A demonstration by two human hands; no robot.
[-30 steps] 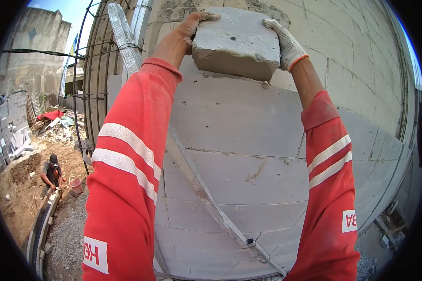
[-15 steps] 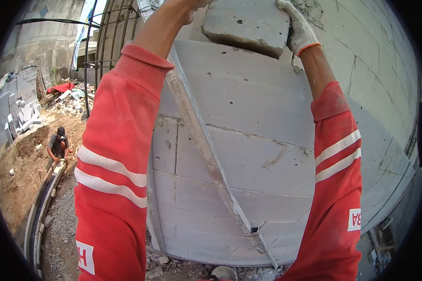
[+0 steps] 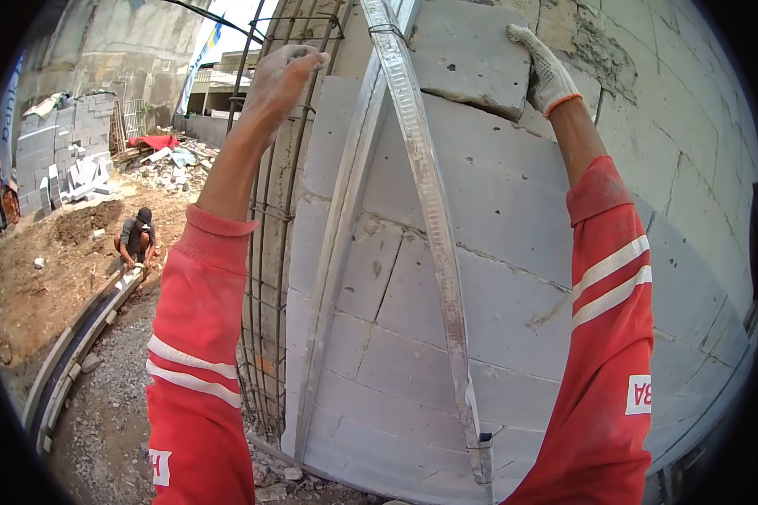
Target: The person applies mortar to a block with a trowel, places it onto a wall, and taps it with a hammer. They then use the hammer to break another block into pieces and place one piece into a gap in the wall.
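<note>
My right hand (image 3: 549, 74), in a white knit glove with an orange cuff, lies against the right end of a grey concrete block (image 3: 472, 59). Its fingers curl over the block's upper edge. The block sits at the top of the wall (image 3: 514, 219), with a dark gap along its lower edge. My bare left hand (image 3: 285, 77) is raised left of the block, in front of the rebar cage (image 3: 269, 210). Its fingers are curled together, and whatever they might hold is hidden. Between my hands, two metal channels (image 3: 434, 185) meet near the top, tied with wire.
At the left, a person (image 3: 135, 240) squats over a long narrow form (image 3: 76, 345) on the ground. Behind are stacked blocks (image 3: 67, 139), rubble (image 3: 177, 164) and a red cloth (image 3: 152, 142). Gravel (image 3: 126, 404) runs along the wall's foot.
My left hand has moved down and left, off the upper edge of the view. My right hand stays at the block's end. The view has turned left, showing more of the rebar and both channels.
</note>
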